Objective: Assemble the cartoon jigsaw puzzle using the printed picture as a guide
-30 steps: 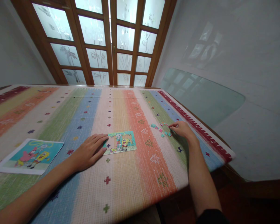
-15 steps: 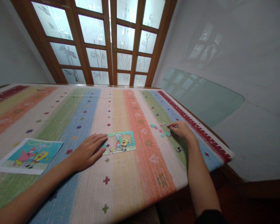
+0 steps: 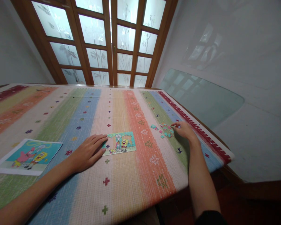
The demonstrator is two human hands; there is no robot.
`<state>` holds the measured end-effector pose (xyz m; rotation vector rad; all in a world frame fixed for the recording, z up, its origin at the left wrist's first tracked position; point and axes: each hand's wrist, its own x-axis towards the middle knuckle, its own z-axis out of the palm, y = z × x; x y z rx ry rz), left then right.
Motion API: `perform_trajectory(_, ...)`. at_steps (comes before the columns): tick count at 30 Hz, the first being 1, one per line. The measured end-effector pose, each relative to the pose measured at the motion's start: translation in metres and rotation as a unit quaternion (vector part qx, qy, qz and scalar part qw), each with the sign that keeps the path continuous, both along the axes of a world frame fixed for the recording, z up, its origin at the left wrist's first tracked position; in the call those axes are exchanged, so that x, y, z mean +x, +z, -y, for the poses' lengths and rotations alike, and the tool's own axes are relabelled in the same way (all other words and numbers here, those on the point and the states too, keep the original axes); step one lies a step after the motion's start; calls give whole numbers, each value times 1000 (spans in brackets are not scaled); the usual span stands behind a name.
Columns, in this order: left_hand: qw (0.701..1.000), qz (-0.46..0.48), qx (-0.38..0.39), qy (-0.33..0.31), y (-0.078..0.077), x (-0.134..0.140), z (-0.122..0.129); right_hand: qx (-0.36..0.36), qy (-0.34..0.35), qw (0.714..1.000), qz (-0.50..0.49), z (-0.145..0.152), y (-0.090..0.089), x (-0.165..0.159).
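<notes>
A partly assembled jigsaw puzzle with cartoon figures lies on the striped tablecloth, with a gap in its picture on the left side. My left hand rests with outstretched fingers over the puzzle's left edge. To the right, loose jigsaw pieces in teal and pink lie scattered in a small group. My right hand is at the right side of this group, fingertips drawn together close to the pieces. Whether a piece is between them is too small to make out.
A printed picture of cartoon figures lies on the left. The tablecloth drapes over the table's front edge. Wooden doors with frosted panes stand behind the table, and a pale wall is on the right.
My right hand has shifted slightly right and away from the middle of the loose pieces, uncovering more of them. My left hand and the puzzle have stayed in place.
</notes>
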<state>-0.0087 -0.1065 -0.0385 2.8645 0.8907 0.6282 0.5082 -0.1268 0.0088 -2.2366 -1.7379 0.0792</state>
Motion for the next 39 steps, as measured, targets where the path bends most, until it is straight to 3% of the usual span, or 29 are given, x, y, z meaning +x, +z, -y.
perform_trajectory(4, 1000, 0, -4, 1, 1, 0, 0, -31, -3, 999, -11, 2, -1, 1)
perform_trajectory(8, 1000, -2, -4, 4, 1, 0, 0, -83, 45, 992, -87, 4, 2, -2)
perform_trajectory(14, 1000, -3, -2, 3, 1, 0, 1, -96, 72, 983, -137, 7, 5, 1)
perform_trajectory(22, 1000, -1, 0, 1, 1, 0, 0, -179, 151, 947, -222, 8, 8, -6)
perform_trajectory(30, 1000, 5, -2, 1, 2, 1, 1, -165, 175, 941, -238, 15, 21, -20)
perform_trajectory(33, 1000, 6, -3, 2, 4, 1, 2, -167, 198, 926, -276, 14, 26, -31)
perform_trajectory(39, 1000, 5, -6, 0, 2, 2, 2, -101, 275, 886, -360, -1, 18, -89)
